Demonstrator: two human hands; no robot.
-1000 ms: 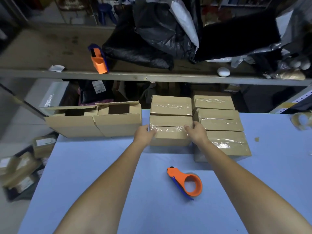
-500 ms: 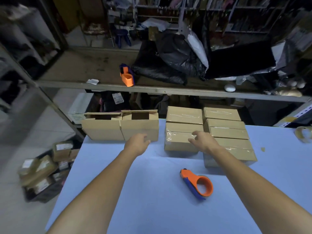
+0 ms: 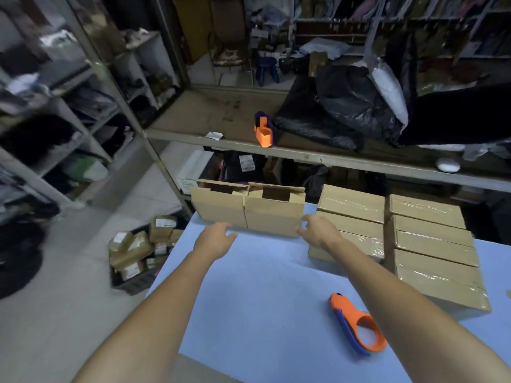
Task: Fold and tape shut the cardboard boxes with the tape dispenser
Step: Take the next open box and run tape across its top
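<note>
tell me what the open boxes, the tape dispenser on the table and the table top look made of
Open boxes: matte brown cardboard, raw cut flap edges. Tape dispenser: smooth moulded plastic, orange with a blue edge. Table top: matte light blue, maybe laminate or a cover sheet; unclear.

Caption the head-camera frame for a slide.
Left hand and right hand reach toward two open cardboard boxes on the blue table; taped boxes alongside, orange tape dispenser lying untouched.

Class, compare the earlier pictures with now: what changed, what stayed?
Both hands let go of the taped box and moved left; the left hand and right hand now reach for the open boxes, gripping nothing. The tape dispenser and taped stacks stayed.
</note>
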